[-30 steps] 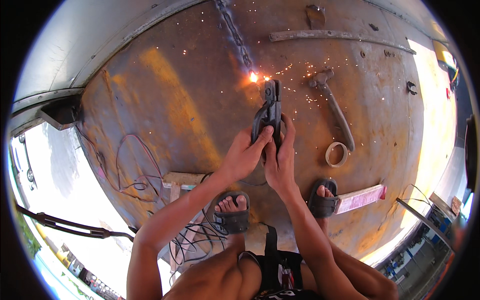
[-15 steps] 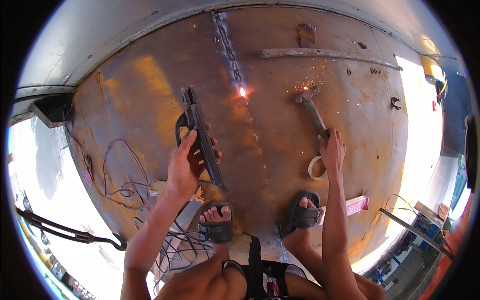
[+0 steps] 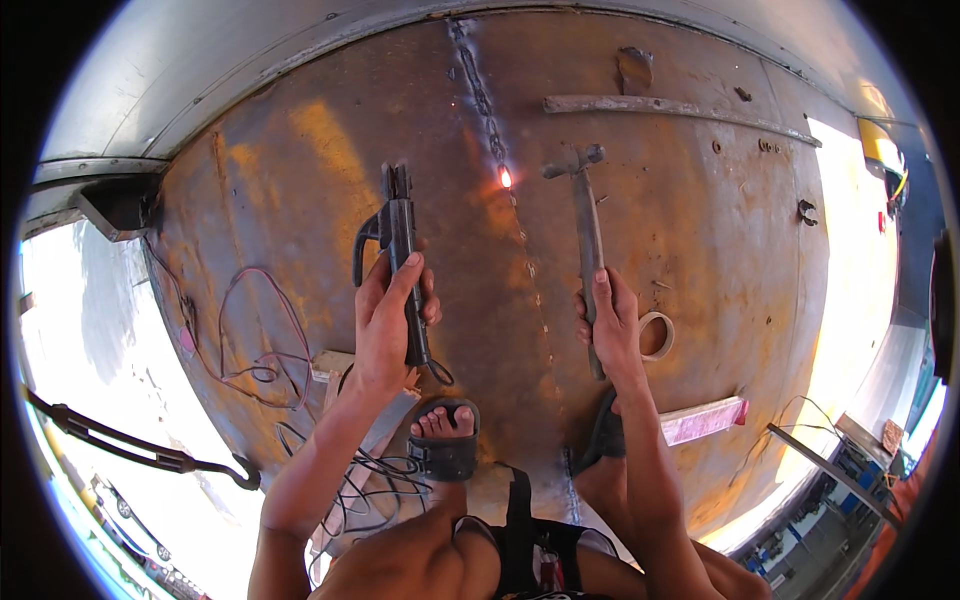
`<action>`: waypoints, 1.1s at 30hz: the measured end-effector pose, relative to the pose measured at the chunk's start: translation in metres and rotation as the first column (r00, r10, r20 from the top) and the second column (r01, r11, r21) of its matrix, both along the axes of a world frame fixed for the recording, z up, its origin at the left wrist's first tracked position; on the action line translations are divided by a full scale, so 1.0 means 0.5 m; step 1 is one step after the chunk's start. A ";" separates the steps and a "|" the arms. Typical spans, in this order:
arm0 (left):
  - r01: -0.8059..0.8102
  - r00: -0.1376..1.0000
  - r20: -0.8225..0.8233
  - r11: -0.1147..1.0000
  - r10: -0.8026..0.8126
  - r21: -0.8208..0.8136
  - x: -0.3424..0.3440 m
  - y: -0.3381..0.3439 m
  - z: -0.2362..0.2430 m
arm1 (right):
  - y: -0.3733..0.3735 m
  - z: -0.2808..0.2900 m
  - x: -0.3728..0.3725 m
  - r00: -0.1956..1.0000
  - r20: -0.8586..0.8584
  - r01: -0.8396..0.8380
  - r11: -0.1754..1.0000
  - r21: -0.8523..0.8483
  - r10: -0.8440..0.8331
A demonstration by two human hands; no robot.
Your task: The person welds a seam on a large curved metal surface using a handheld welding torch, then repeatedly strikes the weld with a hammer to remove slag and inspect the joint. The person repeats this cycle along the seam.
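Note:
My left hand is closed round a black welding electrode holder, its jaws pointing away from me and no rod visible in them. In my right hand is a hammer, gripped by the handle and raised with its head at the far end. Between the two tools, a weld bead runs along a seam in the rusty steel plate. At the bead's near end a spot glows orange-white. The hammer head is to the right of that spot, apart from it.
A long flat metal bar lies at the far right. Beside my right hand rests a pale ring. My sandalled left foot stands near tangled black cable; thin wires lie farther left. A pink-sided bar is at right.
The hammer has come up and left, nearer the seam, and my grip now wraps its handle. The electrode holder has turned more upright. Sparks near the hammer head are gone.

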State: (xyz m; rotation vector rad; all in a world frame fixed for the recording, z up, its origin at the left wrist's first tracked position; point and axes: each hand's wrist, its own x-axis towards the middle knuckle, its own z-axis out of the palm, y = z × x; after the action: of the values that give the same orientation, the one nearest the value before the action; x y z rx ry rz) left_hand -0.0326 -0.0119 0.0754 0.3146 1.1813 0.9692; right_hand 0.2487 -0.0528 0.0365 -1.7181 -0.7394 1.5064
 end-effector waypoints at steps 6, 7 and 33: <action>0.006 0.997 -0.079 0.999 -0.003 0.044 0.006 -0.008 -0.004 | 0.006 -0.046 -0.054 0.999 0.007 -0.052 0.996 -0.076 0.053; -0.007 0.996 -0.088 0.999 0.011 0.046 0.003 -0.008 -0.004 | 0.013 -0.047 -0.062 0.996 0.002 -0.084 0.988 -0.130 0.085; 0.631 0.715 -0.338 0.773 -0.613 -0.068 0.056 -0.061 0.095 | 0.095 0.022 0.675 -0.057 0.866 -0.785 0.513 -0.347 0.497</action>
State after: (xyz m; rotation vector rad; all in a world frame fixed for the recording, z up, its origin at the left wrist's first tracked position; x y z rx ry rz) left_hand -0.0045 -0.0425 0.1228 0.8976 1.2360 0.3443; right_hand 0.5862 -0.0054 0.0474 -1.9795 -2.6496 0.5449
